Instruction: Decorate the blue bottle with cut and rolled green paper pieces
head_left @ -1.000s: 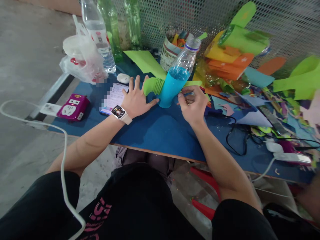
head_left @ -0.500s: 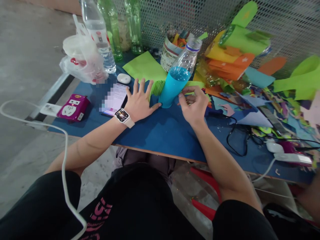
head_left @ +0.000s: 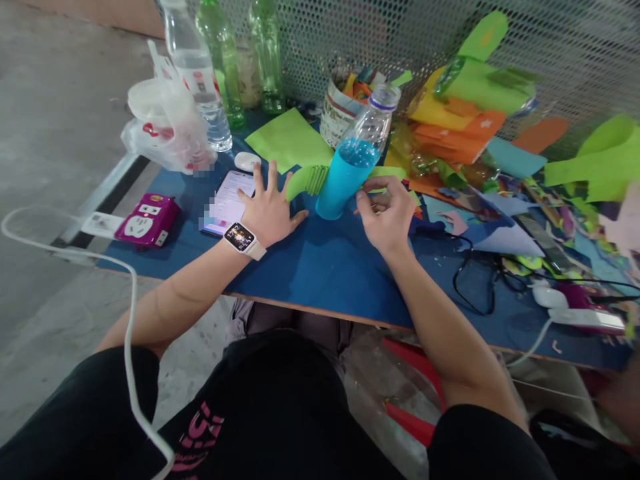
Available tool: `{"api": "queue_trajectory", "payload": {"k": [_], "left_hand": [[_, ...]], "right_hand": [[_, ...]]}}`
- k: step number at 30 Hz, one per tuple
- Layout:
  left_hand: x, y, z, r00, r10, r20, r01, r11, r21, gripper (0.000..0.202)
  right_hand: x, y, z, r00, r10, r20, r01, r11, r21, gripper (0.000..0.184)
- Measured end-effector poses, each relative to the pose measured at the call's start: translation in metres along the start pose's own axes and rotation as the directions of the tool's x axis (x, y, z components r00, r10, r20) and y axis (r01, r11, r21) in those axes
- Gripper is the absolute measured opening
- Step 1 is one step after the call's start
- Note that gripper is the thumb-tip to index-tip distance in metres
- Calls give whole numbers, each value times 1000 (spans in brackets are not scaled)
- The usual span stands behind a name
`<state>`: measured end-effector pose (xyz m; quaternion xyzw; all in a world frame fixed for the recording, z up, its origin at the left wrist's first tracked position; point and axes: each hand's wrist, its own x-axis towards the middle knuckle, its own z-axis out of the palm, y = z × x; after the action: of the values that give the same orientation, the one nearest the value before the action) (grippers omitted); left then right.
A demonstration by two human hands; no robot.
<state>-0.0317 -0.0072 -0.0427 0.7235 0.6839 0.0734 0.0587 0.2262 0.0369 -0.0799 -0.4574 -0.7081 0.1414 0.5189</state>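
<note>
My left hand (head_left: 269, 207) lies flat on the blue table (head_left: 325, 260) with fingers spread, a watch on its wrist, touching a pleated green foam piece (head_left: 306, 180). That piece joins a plastic bottle (head_left: 356, 157) wrapped in blue foam, which lies tilted between my hands. My right hand (head_left: 386, 215) is curled beside the bottle, fingers pinched on a thin green strip (head_left: 387, 173). A phone (head_left: 227, 200) lies just left of my left hand.
Bottles (head_left: 200, 73), a plastic bag (head_left: 167, 130) and a white mouse (head_left: 247, 161) stand at the back left. A purple power strip (head_left: 147, 221) sits at the left edge. Coloured foam scraps (head_left: 465, 113), black cables (head_left: 480, 280) and a paper-filled can (head_left: 343, 110) crowd the right.
My left hand has slid slightly left and back, and the pleated green piece shows again beside its fingers. The right hand stays pinched by the bottle.
</note>
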Motion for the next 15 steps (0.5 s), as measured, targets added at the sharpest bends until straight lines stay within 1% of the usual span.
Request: {"api": "queue_trajectory", "payload": {"k": [3,6,9,12,15], "left_hand": [[-10,3,-7,999,-37,-29,36,999,-36,89],[-16,6,-14,998,-51,-39,50,999,-11,89],[-12,4,-17,999,-39,-13,39,999,23,88],[-6,-2,-16,1000,-23,18,23,1000,10,87],[-9,-8,-18,999,-50,19,50,999,5,87]], "right_hand": [[0,0,-1,1000,8,5,-7,1000,-10,26],[0,0,-1,1000,20,3,-20,1000,-11,27],[1,-1,-1,1000,27,-2,-27,1000,-16,26],[1,-3,-1,1000,20,-6,-20,1000,-10,24],[1,-4,-2,1000,6,-5,-6,1000,-2,26]]}}
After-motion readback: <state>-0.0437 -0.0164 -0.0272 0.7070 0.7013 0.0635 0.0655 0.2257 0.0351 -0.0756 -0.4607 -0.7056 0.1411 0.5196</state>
